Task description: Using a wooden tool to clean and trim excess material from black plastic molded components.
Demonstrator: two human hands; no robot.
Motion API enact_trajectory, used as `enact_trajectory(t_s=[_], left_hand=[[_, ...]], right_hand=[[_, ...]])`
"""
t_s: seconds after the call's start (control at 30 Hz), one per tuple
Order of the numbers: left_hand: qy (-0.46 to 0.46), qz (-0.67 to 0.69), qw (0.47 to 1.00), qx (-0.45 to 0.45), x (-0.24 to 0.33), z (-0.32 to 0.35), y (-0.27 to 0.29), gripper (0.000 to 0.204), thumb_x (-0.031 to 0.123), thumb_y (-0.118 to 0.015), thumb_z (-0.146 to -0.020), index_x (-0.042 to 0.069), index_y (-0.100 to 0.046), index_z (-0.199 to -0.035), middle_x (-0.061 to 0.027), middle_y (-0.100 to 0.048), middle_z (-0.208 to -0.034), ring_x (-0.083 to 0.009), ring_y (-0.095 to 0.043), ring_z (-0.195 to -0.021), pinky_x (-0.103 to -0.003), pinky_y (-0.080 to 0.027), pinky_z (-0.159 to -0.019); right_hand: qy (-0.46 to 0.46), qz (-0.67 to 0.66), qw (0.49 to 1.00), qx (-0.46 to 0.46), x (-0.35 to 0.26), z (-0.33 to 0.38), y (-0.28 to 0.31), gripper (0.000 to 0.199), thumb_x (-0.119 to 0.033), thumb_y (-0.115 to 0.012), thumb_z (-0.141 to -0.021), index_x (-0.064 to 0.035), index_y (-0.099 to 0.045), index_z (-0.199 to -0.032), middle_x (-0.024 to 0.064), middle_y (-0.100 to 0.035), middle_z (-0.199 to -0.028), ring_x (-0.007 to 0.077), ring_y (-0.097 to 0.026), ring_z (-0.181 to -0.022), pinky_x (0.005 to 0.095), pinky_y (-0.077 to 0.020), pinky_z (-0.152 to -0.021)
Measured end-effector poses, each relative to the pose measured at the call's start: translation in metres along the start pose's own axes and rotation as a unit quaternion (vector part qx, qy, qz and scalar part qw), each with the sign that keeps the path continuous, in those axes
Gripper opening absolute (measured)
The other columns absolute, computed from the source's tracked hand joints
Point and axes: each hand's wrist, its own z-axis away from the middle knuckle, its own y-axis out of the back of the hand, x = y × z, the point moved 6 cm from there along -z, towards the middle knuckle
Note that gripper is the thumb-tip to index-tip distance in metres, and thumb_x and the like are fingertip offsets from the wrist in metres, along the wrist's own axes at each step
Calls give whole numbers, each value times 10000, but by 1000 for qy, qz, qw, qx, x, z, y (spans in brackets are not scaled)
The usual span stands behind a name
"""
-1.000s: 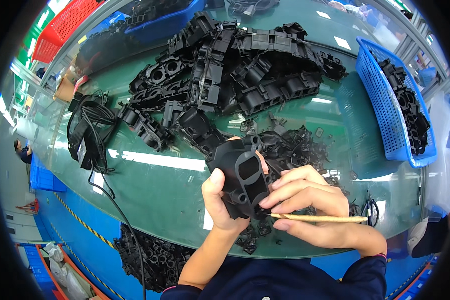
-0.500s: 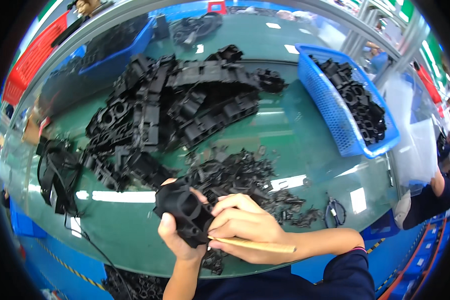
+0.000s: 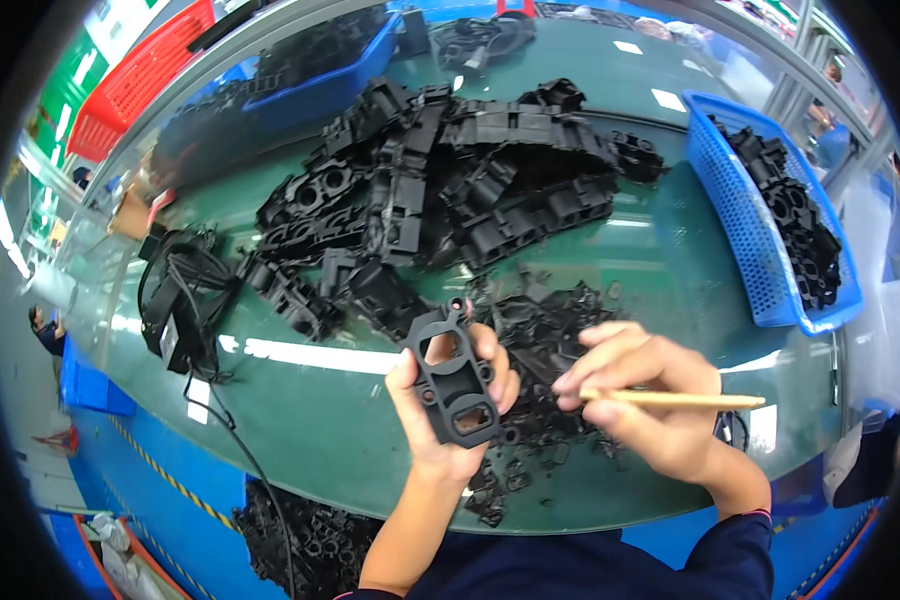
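My left hand (image 3: 438, 452) grips a black moulded plastic part (image 3: 456, 382), thumb on its left side and fingers round its right. Two large openings show in its upward face, and small round lugs stand along its edges. To the right and apart from the part, my right hand (image 3: 660, 370) holds a slim yellow stick-like tool (image 3: 685, 400) that lies roughly level; its working tip I cannot make out. Beneath and between the hands, a heap of black plastic scraps (image 3: 545, 320) covers part of the green table.
Black moulded parts (image 3: 400, 200) are piled beyond my hands. A blue basket (image 3: 740, 240) of black parts stands at the right. Coiled black cables (image 3: 185, 290) lie at the left, one lead hanging over the table edge. More black parts (image 3: 300, 540) sit below the table.
My right hand and the yellow tool have moved right, away from the black part. The part has been turned so its openings face up. The whole view has shifted.
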Motion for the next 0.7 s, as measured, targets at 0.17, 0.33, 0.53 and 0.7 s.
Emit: enact_trajectory(t_s=[0.17,0.33,0.53,0.7], left_hand=[[-14,-64,997,-45,4,0,0,766,577,-466,-813,82,-297,-1373,-93,-512,-919,-207,-543,-674,-343,-462,-585],[-55,-161,985,-16,5,3,-5,717,458,-481,-829,93,-264,-1407,-103,-504,-867,-229,-536,-639,-354,-462,-585],[-64,-226,972,-8,5,4,-3,788,541,-479,-812,89,-244,-1412,-99,-504,-865,-224,-544,-642,-342,-459,-576],[-64,-230,971,-13,7,4,-2,787,544,-474,-816,90,-236,-1413,-100,-510,-873,-222,-543,-643,-338,-448,-570]], right_hand=[[-13,-61,996,-60,2,6,-28,181,-22,-702,-731,-29,-579,-863,160,-671,-910,245,-651,-882,404,-439,-881],[47,30,995,-84,-12,5,-31,189,-60,-735,-701,-47,-600,-832,110,-678,-912,207,-646,-804,379,-444,-850],[35,72,991,-104,-10,8,-36,168,-72,-742,-695,-64,-616,-807,82,-682,-889,177,-631,-749,379,-419,-859],[-10,51,992,-116,-7,6,-36,167,-58,-741,-688,-63,-619,-802,78,-682,-887,180,-632,-772,395,-399,-886]])
